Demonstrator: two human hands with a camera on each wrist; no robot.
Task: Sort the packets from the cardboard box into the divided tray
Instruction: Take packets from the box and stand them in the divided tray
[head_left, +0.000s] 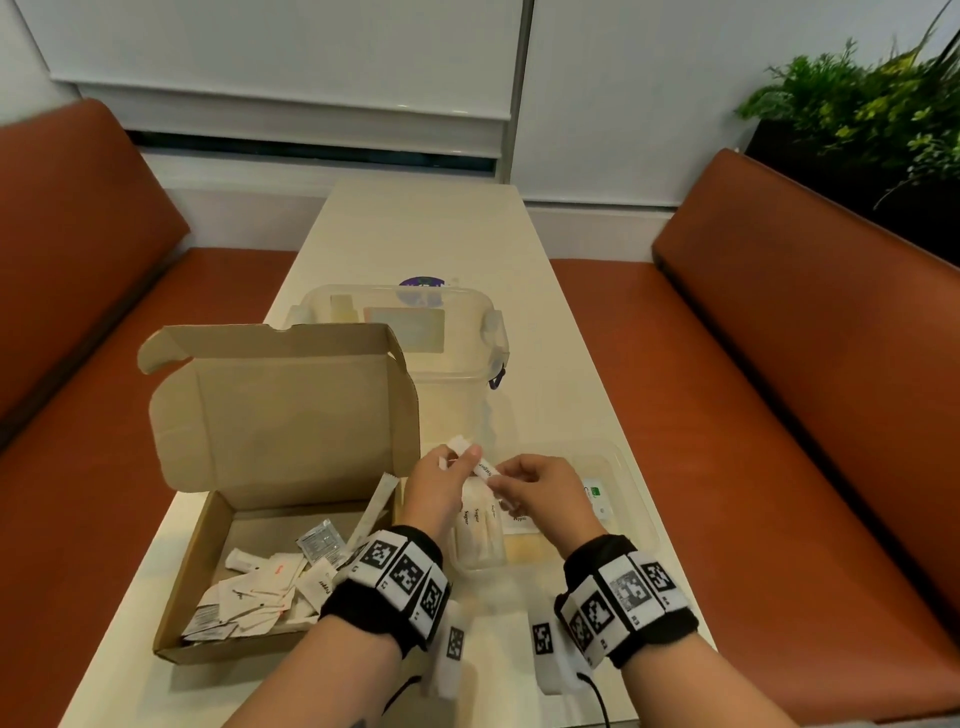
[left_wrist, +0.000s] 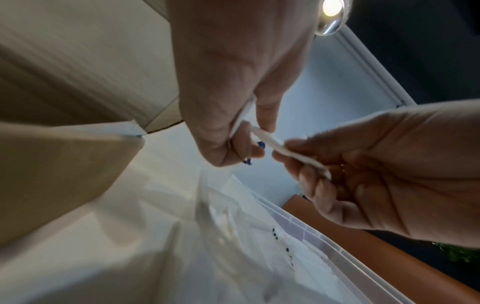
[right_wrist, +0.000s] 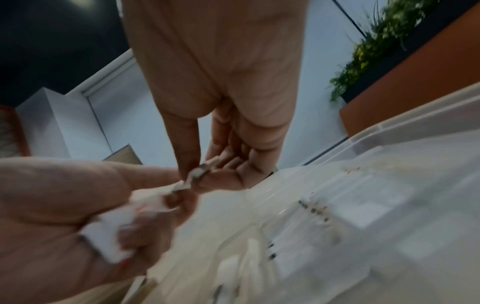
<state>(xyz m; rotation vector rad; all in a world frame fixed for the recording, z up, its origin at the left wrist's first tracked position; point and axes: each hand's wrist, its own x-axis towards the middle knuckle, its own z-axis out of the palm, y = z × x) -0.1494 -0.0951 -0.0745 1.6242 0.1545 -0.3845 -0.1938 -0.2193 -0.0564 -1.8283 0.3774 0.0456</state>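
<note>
Both hands pinch: your left hand (head_left: 441, 480) holds packets, your right hand (head_left: 540, 486) takes a sugar stick (head_left: 487, 470); tray (head_left: 631, 499) lies directly below.

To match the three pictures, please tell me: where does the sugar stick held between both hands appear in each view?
Head: sugar stick centre, between left hand and right hand.
Left wrist: sugar stick at centre right.
Right wrist: blurred sugar stick at centre.
Shared landmark: divided tray beneath the hands.

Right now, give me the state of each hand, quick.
Left hand: holding several white packets and one end of a sugar stick.
Right hand: pinching the sugar stick's other end, above the divided tray.
</note>
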